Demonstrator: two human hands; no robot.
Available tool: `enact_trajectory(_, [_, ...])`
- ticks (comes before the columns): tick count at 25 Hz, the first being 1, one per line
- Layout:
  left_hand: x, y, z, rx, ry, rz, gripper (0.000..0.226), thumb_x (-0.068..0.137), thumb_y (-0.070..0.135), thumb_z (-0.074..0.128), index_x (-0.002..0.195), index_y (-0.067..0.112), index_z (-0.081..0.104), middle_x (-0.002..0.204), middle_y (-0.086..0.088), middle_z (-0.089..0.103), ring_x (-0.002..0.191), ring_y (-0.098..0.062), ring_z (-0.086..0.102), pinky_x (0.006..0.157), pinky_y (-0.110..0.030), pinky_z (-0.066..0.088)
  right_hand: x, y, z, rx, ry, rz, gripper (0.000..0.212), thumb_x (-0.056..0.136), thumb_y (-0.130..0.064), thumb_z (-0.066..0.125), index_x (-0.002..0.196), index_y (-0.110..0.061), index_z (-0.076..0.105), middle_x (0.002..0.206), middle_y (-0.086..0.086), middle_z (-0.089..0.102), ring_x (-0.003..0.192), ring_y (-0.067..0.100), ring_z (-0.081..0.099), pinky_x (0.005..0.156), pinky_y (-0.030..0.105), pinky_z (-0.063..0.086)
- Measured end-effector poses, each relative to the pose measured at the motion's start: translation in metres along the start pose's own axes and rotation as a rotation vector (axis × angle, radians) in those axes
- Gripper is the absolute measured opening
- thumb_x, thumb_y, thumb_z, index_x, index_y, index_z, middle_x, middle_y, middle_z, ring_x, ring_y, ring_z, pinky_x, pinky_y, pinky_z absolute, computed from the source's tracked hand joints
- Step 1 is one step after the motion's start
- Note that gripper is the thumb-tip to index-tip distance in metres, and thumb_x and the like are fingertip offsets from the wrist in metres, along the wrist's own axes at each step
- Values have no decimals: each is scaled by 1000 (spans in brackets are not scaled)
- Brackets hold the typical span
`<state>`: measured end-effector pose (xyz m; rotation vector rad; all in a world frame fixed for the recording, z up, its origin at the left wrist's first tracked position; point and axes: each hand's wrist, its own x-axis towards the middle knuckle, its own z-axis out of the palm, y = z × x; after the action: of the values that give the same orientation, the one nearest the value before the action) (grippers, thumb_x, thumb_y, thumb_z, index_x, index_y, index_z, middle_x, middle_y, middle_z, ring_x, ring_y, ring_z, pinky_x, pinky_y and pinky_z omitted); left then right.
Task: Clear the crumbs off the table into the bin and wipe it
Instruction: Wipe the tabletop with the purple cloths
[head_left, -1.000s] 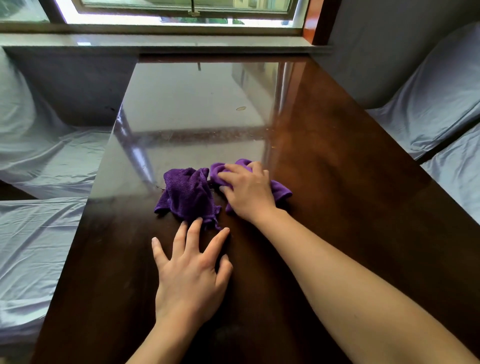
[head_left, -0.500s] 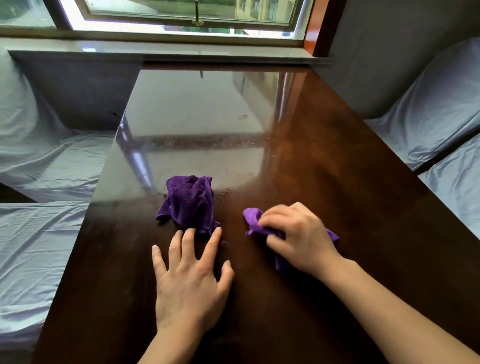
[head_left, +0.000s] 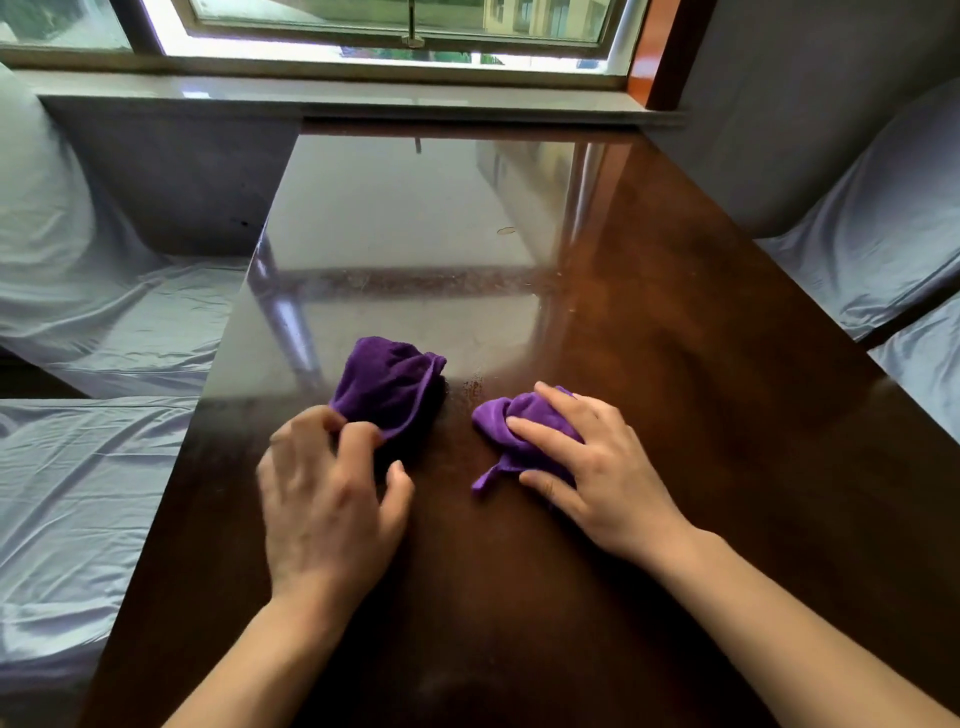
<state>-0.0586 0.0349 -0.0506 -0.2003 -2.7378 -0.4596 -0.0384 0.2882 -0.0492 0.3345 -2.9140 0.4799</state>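
Two purple cloths lie on the glossy dark wooden table (head_left: 675, 322). My left hand (head_left: 327, 499) pinches the near edge of the larger purple cloth (head_left: 389, 384) between fingers and thumb. My right hand (head_left: 587, 467) presses down on the smaller purple cloth (head_left: 498, 421), fingers curled over it, with a corner of the cloth sticking out toward me. A small patch of brown crumbs (head_left: 471, 387) sits on the table between the two cloths. More fine crumbs (head_left: 447, 280) are scattered in a band farther back. No bin is in view.
A single flake (head_left: 505, 230) lies further up the table. Seats covered in pale grey sheets (head_left: 78, 322) flank the table on the left and on the right (head_left: 883, 244). A window sill (head_left: 337, 98) and window run along the far end.
My right hand slid the smaller cloth away from the larger one, toward the right and nearer to me. My left hand moved forward from flat on the table and took hold of the larger cloth's edge.
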Motion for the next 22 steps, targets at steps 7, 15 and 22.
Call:
enact_trajectory(7, [19, 0, 29, 127, -227, 48, 63, 82, 58, 36, 140, 33, 42, 156, -7, 19, 148, -26, 2, 117, -60, 11, 86, -10, 14, 259, 245, 138, 33, 90, -23, 67, 122, -17, 67, 127, 7, 64, 117, 29, 57, 102, 40, 44])
enact_trajectory(15, [18, -3, 22, -45, -121, 69, 49, 78, 32, 45, 120, 15, 63, 145, -17, 44, 141, -36, 31, 105, -60, 35, 21, -40, 15, 269, 50, -222, 22, 78, -17, 76, 99, -23, 75, 119, -6, 71, 103, 23, 59, 92, 40, 46])
enact_trajectory(22, [16, -4, 26, -71, 2, 140, 42, 76, 25, 53, 114, 11, 67, 139, -21, 47, 136, -38, 36, 101, -55, 37, -36, 19, -2, -73, 105, -182, 25, 87, -36, 69, 111, -31, 71, 131, 0, 64, 107, 35, 59, 85, 47, 50])
